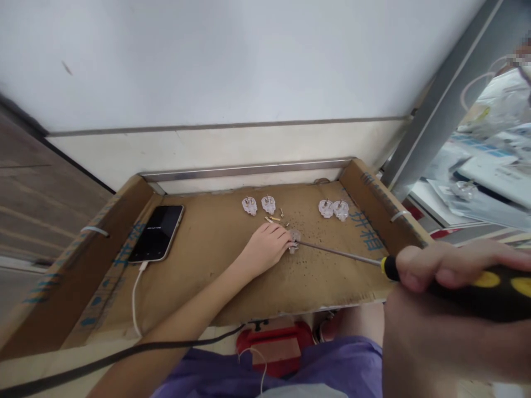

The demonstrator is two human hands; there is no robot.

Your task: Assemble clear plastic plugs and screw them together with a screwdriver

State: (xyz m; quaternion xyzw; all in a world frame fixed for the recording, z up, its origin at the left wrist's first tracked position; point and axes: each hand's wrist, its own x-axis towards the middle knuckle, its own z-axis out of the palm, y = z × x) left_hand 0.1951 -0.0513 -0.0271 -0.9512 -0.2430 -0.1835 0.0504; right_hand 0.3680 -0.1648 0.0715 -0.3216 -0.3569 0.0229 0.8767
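Observation:
My right hand is wrapped round the black and yellow handle of a screwdriver. Its long shaft runs left to a clear plastic plug, where the tip meets the plug. The fingers of my left hand are closed on that plug, holding it down against the cardboard; the fingertips are partly hidden. Just beyond my left hand lie a few small brass pins and a metal screw or pin.
Similar clear plugs with metal prongs, one among a left pair and another in a right pair, sit toward the back. A charging phone lies at left. Cardboard walls edge the surface. A red stool shows below.

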